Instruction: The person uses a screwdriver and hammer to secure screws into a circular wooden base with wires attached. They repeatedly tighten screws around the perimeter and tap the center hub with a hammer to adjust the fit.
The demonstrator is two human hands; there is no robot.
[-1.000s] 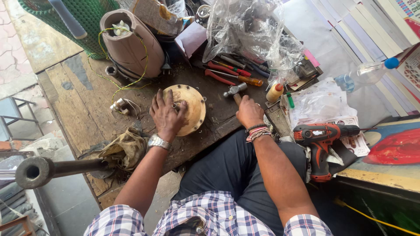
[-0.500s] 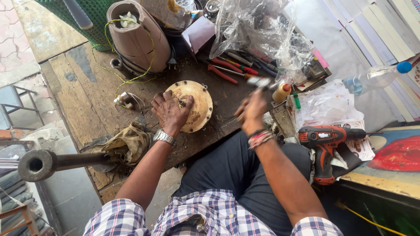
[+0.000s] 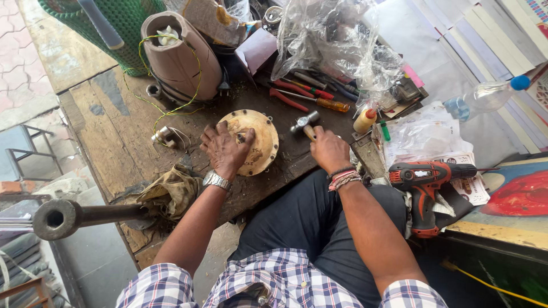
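Metal round disc [image 3: 260,140] under spread left hand [image 3: 226,149], right hand [image 3: 329,149] gripping one hammer [image 3: 304,122], one drill [image 3: 425,179] nearby

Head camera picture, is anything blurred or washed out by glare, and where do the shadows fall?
Head view: even daylight, soft shadows. The left hand on the round metal cover and the right hand gripping the hammer look sharp. The clear plastic bag glints; edges bend from the wide lens.

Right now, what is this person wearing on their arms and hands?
Both hands are bare, without gloves. The left hand has a silver metal wristwatch at the wrist. The right hand has a stack of bracelets, dark, red and pale. Short sleeves of a checked shirt, blue, white and dark, cover the upper arms.
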